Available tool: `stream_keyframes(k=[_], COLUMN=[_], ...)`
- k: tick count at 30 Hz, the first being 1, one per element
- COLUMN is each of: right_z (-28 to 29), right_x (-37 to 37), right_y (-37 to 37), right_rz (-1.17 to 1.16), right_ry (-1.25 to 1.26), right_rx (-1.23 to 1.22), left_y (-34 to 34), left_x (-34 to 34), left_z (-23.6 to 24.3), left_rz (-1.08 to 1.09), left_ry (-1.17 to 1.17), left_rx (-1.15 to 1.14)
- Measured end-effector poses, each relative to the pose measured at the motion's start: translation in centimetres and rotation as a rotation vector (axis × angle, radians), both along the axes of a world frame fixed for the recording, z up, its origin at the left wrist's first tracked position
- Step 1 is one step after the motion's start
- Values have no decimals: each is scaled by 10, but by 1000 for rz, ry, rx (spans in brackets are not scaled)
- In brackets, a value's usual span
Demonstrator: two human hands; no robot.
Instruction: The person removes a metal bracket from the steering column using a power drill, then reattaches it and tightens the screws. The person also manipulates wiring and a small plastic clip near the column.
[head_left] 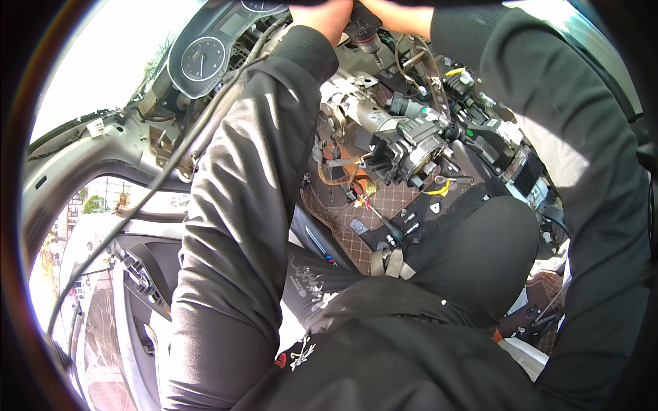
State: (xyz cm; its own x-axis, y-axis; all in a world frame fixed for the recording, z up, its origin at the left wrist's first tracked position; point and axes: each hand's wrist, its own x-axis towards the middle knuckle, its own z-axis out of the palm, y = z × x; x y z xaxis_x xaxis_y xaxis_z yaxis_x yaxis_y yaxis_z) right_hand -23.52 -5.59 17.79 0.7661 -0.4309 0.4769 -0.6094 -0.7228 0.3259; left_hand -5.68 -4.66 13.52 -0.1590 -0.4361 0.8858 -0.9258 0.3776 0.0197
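Note:
At the top edge, my left hand (323,19) and my right hand (401,18) are partly cut off, with their fingers out of sight. Between them, a dark power driver (363,31) with a reddish front collar points its thin bit downward. My right hand meets the driver's body and appears to hold it. My left hand lies close against its other side; whether it grips anything is hidden. Below the driver is a bared steering column (370,113) with a grey and black switch unit (418,144) on its end.
An instrument cluster (203,59) sits at upper left. A long black cable (154,185) runs past my left sleeve. Loose wiring (332,179) hangs by the column above a brown quilted floor mat (346,240). A dark-handled tool (394,231) and small metal parts (411,219) lie near my knee.

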Motion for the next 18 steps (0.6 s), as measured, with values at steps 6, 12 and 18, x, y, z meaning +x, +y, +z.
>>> stream_keyframes(k=[6,12,18], right_z=[8,9,9], right_x=[-31,-38,-45], right_y=[3,-17,-17], right_rz=[23,34,-64], right_ry=[-111,-181,-182], right_rx=[241,320,396], left_y=[17,125,142], left_x=[-14,17,-1], left_z=[14,-66,-77], left_rz=[-394,-190,-448], left_ry=[1026,244,252], left_rx=[438,529,743])
